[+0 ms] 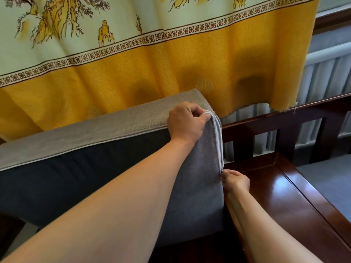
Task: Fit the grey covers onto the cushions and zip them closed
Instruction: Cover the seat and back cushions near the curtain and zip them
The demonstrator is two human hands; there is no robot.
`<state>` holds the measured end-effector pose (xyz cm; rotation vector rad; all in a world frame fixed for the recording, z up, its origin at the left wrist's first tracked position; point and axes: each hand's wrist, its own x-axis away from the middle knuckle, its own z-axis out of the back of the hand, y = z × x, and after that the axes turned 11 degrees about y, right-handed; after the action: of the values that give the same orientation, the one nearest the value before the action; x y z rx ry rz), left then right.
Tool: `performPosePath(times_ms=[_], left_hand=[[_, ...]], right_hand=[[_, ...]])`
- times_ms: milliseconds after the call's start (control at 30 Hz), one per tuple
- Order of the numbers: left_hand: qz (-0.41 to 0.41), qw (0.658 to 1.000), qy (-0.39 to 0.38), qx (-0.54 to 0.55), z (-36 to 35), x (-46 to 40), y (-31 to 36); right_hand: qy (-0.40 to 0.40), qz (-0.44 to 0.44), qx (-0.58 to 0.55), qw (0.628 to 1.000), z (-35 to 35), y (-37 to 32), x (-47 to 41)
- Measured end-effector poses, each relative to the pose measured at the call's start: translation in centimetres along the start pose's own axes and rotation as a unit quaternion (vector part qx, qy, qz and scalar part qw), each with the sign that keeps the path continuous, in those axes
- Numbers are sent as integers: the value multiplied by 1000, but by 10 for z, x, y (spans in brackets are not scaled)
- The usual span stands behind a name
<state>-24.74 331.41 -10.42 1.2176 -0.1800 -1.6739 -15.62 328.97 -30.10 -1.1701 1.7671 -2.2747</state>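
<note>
A large cushion in a grey cover [95,168] stands on its long edge on a dark wooden bench, its lighter top face [117,122] turned up. White piping runs along its edges. My left hand [187,123] grips the cover's top right corner, pinching the white-edged seam together. My right hand [235,180] is lower at the cushion's right end, fingers pinched on the zipper pull [221,172] partway down the seam. The zipper itself is mostly hidden behind the fabric edge.
A yellow and cream patterned curtain [171,59] hangs right behind the cushion. The glossy dark wooden bench seat [284,196] and its slatted backrest [284,133] lie to the right. Pale grey curtains [326,76] hang beyond the rail.
</note>
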Motion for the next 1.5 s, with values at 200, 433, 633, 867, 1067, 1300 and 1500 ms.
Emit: performPosePath(times_ms=[200, 433, 633, 867, 1067, 1300, 1500], left_hand=[[-11, 1000, 7, -2, -1, -1, -3], [-14, 1000, 4, 0, -1, 0, -4], [-14, 1000, 6, -5, -1, 0, -4], [-17, 1000, 1, -7, -1, -1, -4], [-14, 1000, 2, -12, 0, 0, -3], [-20, 1000, 9, -11, -1, -1, -4], [-21, 1000, 11, -11, -2, -1, -5]], right_hand=[[9, 8, 24, 1000, -11, 2, -13], [-14, 14, 105, 994, -9, 12, -21], [-25, -14, 85, 996, -11, 18, -30], [-79, -43, -30, 995, -8, 11, -18], [-100, -68, -109, 987, -2, 8, -12], [-112, -55, -108, 986, -5, 8, -15], [-103, -32, -43, 993, -3, 2, -20]])
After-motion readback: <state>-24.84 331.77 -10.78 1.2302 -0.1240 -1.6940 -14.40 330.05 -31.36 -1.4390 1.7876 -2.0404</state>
